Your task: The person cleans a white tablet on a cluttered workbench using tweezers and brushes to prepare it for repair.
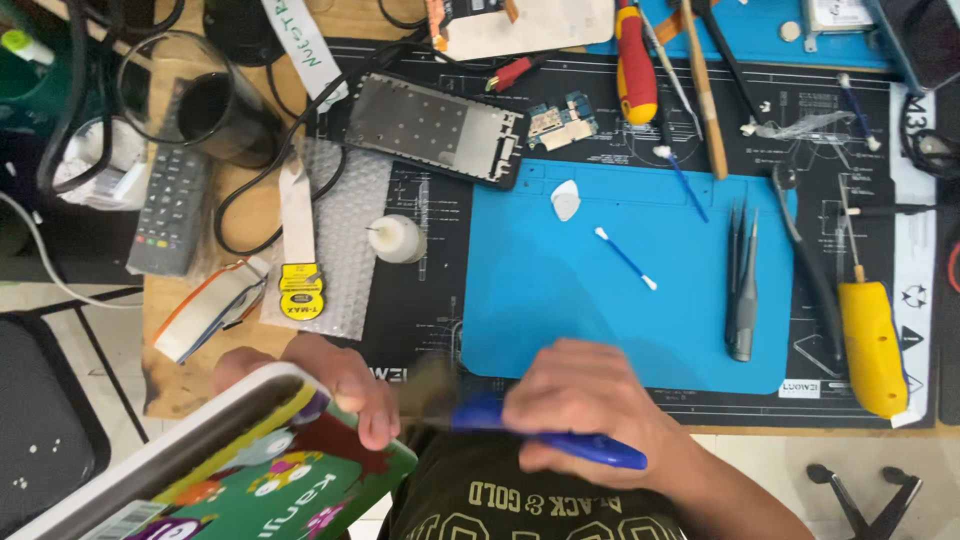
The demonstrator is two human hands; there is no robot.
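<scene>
We see the left hand (340, 385) clamped on a colourful tablet case (215, 465) at the table (240, 215) edge; right hand (585, 410) clenched round a blue-handled brush (530, 430); blurred motion; a slip could flick bristles off-target or tip the case.

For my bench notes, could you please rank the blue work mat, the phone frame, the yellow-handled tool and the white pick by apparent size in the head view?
1. Blue silicone work mat
2. Grey rectangular phone frame
3. Yellow-handled tool
4. Small white plastic pick
</scene>
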